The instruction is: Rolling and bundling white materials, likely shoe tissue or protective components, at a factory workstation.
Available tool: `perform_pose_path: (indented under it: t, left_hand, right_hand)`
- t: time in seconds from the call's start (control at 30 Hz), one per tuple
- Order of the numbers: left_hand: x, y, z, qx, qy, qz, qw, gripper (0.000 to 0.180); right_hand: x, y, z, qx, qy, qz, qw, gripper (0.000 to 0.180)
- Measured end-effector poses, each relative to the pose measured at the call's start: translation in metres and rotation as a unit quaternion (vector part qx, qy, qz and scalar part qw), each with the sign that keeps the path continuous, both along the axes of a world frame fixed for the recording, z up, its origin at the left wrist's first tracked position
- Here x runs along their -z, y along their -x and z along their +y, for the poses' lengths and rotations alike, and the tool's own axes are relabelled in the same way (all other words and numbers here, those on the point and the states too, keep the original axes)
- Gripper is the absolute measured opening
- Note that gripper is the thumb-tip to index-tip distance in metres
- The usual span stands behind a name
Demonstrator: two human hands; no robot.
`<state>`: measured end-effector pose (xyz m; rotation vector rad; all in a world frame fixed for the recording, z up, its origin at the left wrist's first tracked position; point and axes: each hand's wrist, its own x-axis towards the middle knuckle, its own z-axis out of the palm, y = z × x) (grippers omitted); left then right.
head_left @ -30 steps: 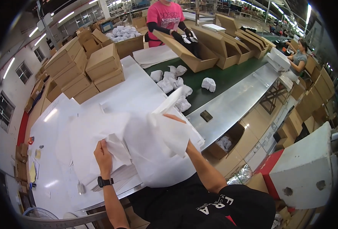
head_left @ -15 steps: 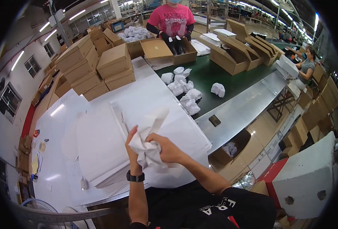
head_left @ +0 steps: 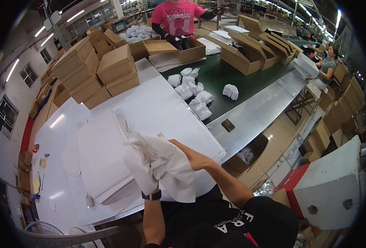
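Crumpled white paper sheet (head_left: 172, 173) over the near edge of the table (head_left: 63, 169), long axis slanting from far left to near right.
Its loose end points toward the person; it covers the left hand above a black wristwatch (head_left: 152, 195); the right hand (head_left: 196, 158) is against its right side, fingertips hidden, so neither grip can be told. Left of it lies a flat paper stack (head_left: 102, 153).

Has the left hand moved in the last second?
Yes, rightward, judging by its dark watch against the small pale object on the table; white paper covers the left hand itself.
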<state>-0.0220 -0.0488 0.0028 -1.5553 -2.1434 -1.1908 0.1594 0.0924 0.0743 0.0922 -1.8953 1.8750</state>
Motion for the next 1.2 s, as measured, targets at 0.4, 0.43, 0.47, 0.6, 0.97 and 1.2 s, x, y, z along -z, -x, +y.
perform_pose_path:
  t: [0.4, 0.43, 0.47, 0.6, 0.97, 1.2]
  left_hand:
    - [0.001, -0.057, 0.052, 0.067, -0.116, -0.204, 0.97, 0.035]
    - [0.006, -0.066, 0.052, 0.034, -0.1, -0.218, 0.97, 0.034]
    - [0.014, -0.07, 0.051, 0.002, -0.084, -0.232, 0.969, 0.034]
    - [0.09, -0.069, 0.044, -0.019, 0.02, -0.041, 0.999, 0.029]
    - [0.07, -0.091, 0.047, 0.126, 0.032, -0.188, 0.974, 0.044]
    - [0.059, -0.108, -0.012, 0.13, 0.244, 0.067, 0.959, 0.079]
  right_hand:
    - [0.043, -0.005, 0.046, 0.314, 0.039, 0.017, 0.948, 0.057]
    - [0.05, -0.005, 0.056, 0.318, 0.04, 0.018, 0.947, 0.057]
    - [0.059, -0.004, 0.067, 0.351, 0.113, 0.043, 0.928, 0.058]
    - [0.141, -0.002, 0.09, 0.504, 0.021, 0.03, 0.863, 0.06]
    - [0.15, 0.015, 0.06, 0.626, -0.014, -0.094, 0.774, 0.057]
    - [0.152, 0.018, 0.056, 0.659, -0.007, -0.09, 0.747, 0.058]
